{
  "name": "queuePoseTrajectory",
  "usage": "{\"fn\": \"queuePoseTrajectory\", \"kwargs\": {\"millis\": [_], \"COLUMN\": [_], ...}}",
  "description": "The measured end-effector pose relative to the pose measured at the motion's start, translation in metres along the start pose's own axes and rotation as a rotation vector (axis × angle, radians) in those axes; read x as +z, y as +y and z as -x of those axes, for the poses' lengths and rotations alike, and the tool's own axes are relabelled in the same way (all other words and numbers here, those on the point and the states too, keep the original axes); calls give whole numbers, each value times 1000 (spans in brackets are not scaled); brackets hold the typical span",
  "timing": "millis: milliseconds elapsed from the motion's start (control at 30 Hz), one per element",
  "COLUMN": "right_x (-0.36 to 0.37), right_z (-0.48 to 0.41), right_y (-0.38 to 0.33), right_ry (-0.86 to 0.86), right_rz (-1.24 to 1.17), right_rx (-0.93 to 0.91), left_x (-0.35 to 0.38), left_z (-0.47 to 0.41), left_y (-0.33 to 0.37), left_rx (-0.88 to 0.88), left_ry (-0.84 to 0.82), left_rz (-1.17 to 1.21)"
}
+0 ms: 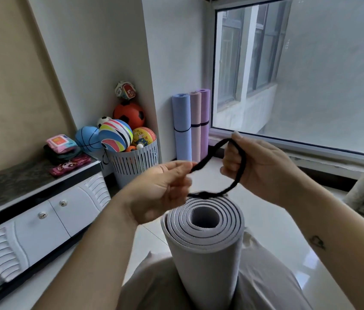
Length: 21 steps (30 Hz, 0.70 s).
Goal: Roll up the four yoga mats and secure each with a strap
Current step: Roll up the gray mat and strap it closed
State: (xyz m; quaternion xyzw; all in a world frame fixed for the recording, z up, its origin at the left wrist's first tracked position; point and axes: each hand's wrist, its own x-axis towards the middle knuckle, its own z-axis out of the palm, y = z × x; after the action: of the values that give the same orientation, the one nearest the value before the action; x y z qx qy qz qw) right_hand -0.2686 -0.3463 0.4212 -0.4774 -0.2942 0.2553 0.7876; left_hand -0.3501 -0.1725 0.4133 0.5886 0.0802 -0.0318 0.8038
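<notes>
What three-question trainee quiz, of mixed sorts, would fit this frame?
1. True or false: the grey mat standing between the person's knees already has a strap around it.
2. How many rolled mats lean in the corner by the window?
3. The black strap is held by: A) left hand only; B) right hand only; C) both hands.

Key: 1. False; the strap is above its top end. 2. Three: blue mat, pink mat, purple mat. 3. C.
</notes>
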Motion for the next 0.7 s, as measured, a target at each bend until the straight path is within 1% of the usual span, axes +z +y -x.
{"fn": "queuePoseTrajectory", "kwargs": {"millis": [67,100,167,233,300,400,500,600,700], "right_x": [-6,-7,-6,-5,-7,-19,-31,-32,-24], "right_z": [-2,-2,-5,-7,-9,-7,-5,-5,-6], "right_y": [-2,-1,2,3,1,2,7,14,23], "right_ry": [-58,-93,-135,-148,-161,-177,-114,-20,-48], "right_rz": [64,95,126,118,113,78,-73,-307,-446], "right_rx": [36,55,81,89,77,82,104,143,177], "left_x": [-7,-8,-4,3,6,1,-5,-2,4], "left_z": [3,3,1,-3,-7,-10,-12,-11,-11], "left_y": [7,10,12,10,8,4,-3,-7,-5], "left_rx": [-9,12,80,160,207,186,182,130,95], "left_ry": [-41,-60,-109,-96,-41,12,39,-18,-121], "left_rz": [-339,-455,-573,-619,-535,-327,-202,28,377]}}
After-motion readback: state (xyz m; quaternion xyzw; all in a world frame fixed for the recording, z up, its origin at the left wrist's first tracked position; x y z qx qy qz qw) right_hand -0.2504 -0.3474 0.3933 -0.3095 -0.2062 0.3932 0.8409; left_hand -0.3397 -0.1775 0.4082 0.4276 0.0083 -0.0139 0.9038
